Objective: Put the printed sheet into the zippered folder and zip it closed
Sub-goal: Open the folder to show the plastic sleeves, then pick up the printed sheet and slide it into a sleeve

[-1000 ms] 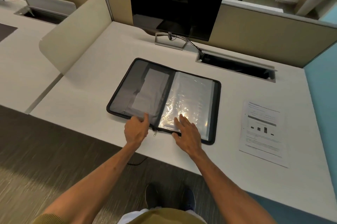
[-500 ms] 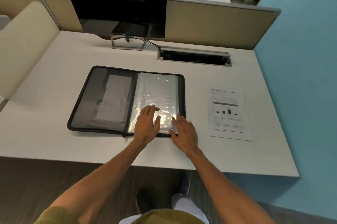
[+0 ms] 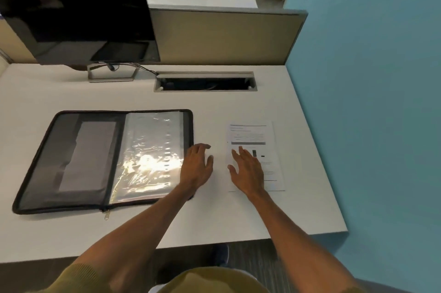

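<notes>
The printed sheet (image 3: 256, 149) is lain flat on the worktop (image 3: 214, 216), under the spread right hand (image 3: 247, 168). The left hand (image 3: 196, 166), fingers loosely spread, is seen between sheet and open zippered folder (image 3: 95, 161).

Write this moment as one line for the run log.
step: reach for sheet | folder: open, flat on desk | sheet: on desk, outside folder | right hand: open over sheet | left hand: open, empty
</notes>
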Demonstrator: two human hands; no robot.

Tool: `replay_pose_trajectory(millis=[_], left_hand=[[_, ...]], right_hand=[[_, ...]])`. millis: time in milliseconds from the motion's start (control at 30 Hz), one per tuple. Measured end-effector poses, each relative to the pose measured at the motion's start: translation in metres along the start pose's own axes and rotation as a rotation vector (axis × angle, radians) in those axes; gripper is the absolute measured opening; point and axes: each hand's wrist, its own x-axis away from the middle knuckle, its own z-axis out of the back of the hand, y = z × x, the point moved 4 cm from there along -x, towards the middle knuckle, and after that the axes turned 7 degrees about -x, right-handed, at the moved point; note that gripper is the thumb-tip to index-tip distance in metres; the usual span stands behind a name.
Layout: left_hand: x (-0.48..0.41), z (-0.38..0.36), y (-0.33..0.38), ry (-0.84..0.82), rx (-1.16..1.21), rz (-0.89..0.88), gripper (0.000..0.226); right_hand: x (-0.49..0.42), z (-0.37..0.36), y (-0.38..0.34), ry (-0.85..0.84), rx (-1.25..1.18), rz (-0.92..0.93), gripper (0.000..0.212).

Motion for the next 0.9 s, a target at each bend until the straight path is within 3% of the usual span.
replay_pose_trajectory(millis=[133,233,367,467,600,767,900], left_hand=[[-0.028,-0.024,0.030,-0.109,-0.072,0.041,0.046],[-0.047,-0.042,0.047,-0.219,-0.081,0.175,0.058],[-0.064,-0.060,0.063,-0.267,-0.031,0.282,0.059],[-0.072,-0.069,0.067,-0.269,0.021,0.358,0.055],[-0.077,-0.075,0.069,-0.293,0.077,0.428,0.043],[-0.083,-0.076,0.064,-0.298,0.185,0.516,0.045],[-0.092,-0.071,0.051,-0.339,0.337,0.579,0.045]], right_hand=[[-0.021,0.023,0.035,0.008,-0.019,-0.056,0.055],[-0.034,0.042,0.061,0.080,-0.048,-0.115,0.053],[-0.043,0.062,0.088,0.172,-0.159,-0.407,0.060],[-0.052,0.070,0.103,0.161,-0.211,-0.582,0.050],[-0.066,0.066,0.109,0.074,-0.225,-0.637,0.040],[-0.078,0.062,0.112,0.124,-0.332,-0.700,0.039],[-0.080,0.063,0.114,0.143,-0.418,-0.712,0.023]])
